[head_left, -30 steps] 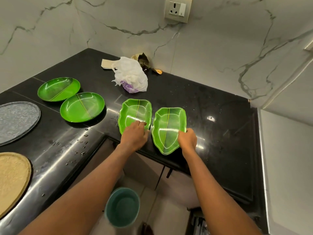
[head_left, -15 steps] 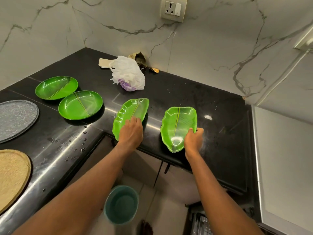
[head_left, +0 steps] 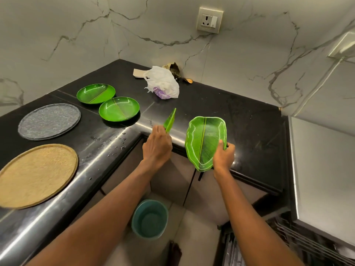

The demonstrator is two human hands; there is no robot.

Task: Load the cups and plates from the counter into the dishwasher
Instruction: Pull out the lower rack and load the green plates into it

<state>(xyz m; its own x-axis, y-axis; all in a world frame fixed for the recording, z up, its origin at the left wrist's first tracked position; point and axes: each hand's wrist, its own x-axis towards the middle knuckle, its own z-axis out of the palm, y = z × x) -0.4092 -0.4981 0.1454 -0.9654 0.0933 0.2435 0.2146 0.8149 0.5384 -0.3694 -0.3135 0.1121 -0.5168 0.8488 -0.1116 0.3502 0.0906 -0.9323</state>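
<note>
My left hand grips a green leaf-shaped plate, lifted off the black counter and turned edge-on to the camera. My right hand holds a second green leaf-shaped plate by its right rim, tilted up with its face toward me above the counter's front edge. Two round green plates lie flat on the counter further left. A dishwasher rack shows partly at the bottom right.
A grey round plate and a tan round plate lie on the left counter. A white plastic bag sits near the back wall. On the floor below stands a teal bucket. Water drops dot the counter edge.
Both leaf plates have been lifted off the counter. The left one has turned from tilted to edge-on; the right one has tipped up further. The camera view has shifted left.
</note>
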